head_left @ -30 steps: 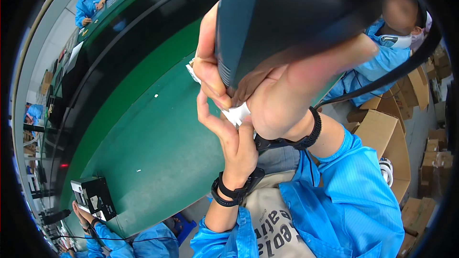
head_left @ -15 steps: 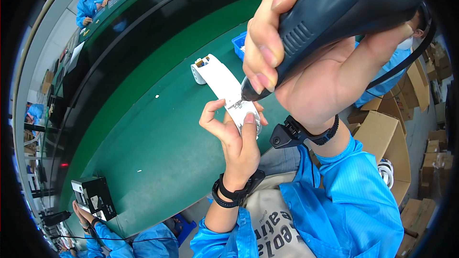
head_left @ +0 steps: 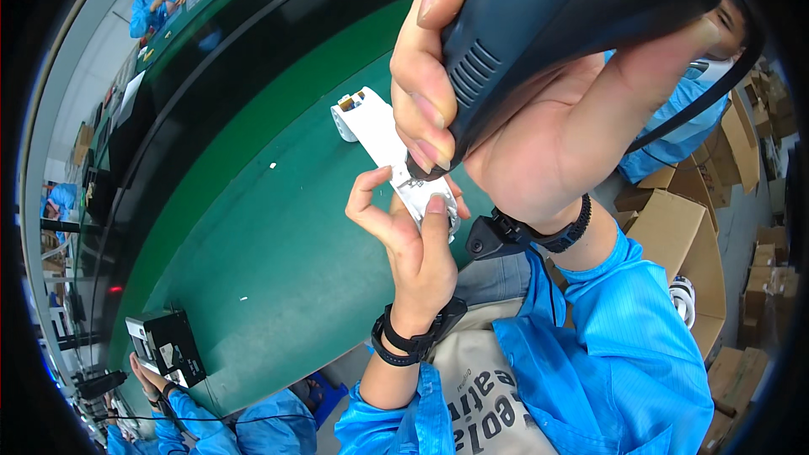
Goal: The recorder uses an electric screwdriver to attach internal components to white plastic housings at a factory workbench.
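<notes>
My left hand (head_left: 409,227) grips the near end of a white elongated plastic housing (head_left: 382,135), thumb on top and fingers around its sides. The far end of the housing is open, with small parts showing inside. My right hand (head_left: 539,131) is wrapped round a black electric screwdriver (head_left: 514,42), its cable trailing at the right. The tool's dark nose points down at the housing, just beyond my left thumb, where small metal parts show. Whether the bit touches a screw is hidden behind my fingers and the nose.
The green worktable (head_left: 278,270) carries small white scraps (head_left: 272,166). A black box (head_left: 166,347) stands at the lower left beside another person's hands (head_left: 149,377). Open cardboard boxes (head_left: 666,227) are at my right. A person in blue (head_left: 683,118) is just beyond my right hand.
My right hand and the screwdriver have moved left and slightly nearer the camera. The housing's far end has shifted slightly left and away, while my left hand keeps its grip.
</notes>
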### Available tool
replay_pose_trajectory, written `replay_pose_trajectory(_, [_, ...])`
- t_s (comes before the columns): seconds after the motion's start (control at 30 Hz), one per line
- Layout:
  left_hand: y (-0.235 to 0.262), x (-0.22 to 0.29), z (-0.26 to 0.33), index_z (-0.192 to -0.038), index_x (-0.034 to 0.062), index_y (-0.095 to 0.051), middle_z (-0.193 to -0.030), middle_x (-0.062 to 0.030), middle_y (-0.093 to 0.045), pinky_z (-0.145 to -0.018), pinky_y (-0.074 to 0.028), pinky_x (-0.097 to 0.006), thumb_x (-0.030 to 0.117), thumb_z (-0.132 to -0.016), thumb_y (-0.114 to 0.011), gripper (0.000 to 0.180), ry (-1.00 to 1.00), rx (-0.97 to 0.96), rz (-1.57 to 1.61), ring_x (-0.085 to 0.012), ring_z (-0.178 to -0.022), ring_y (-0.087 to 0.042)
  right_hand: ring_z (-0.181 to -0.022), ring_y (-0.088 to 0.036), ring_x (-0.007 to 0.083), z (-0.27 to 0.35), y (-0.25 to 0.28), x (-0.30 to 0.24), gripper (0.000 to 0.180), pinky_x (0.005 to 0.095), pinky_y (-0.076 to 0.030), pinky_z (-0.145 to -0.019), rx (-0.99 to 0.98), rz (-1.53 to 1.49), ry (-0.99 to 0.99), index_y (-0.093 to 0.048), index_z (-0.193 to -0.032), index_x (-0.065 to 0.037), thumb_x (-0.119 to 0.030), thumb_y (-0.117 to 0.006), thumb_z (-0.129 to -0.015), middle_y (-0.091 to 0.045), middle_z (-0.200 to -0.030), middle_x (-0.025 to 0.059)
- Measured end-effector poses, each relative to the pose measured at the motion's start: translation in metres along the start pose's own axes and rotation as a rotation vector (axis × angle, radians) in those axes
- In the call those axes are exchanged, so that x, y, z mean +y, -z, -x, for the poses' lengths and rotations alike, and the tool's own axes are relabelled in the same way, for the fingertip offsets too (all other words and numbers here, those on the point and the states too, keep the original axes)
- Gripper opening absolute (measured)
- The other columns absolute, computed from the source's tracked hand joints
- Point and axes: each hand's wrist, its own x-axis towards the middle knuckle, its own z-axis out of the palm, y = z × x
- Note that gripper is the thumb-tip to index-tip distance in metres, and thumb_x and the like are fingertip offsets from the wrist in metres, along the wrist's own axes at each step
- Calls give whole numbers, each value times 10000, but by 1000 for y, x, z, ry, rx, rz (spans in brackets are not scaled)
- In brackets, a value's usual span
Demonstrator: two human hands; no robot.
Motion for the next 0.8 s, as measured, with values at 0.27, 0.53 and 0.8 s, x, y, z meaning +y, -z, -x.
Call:
replay_pose_trajectory(0.27, [1, -2, 0, -1427, 108, -155, -1063, -197, -626, -812, -501, -323, -90, -1017, -452, 543, 16, -10, -21, -192, -861, -605, -460, -521, 176, 8, -5, 1, 1216, 293, -447, -425, 27, -15, -11, -583, -989, 26, -1089, -178, -723, -575, -635, 123])
replay_pose_trajectory(0.53, [2, -4, 1, -1427, 102, -145, -1079, -213, -633, -815, -502, -323, -59, -1030, -461, 533, 9, 3, -22, -191, -879, -623, -461, -525, 182, 8, -6, -3, 1205, 294, -449, -426, 44, -30, -13, -588, -991, 24, -1082, -182, -737, -578, -635, 126])
replay_pose_trajectory(0.8, [1, -3, 2, -1427, 92, -151, -1109, -214, -625, -820, -501, -325, -27, -1053, -485, 515, -3, 6, -87, -190, -884, -617, -461, -529, 187, 4, -13, 10, 1193, 295, -450, -428, 69, -46, -20, -592, -993, 22, -1074, -187, -750, -580, -635, 130])
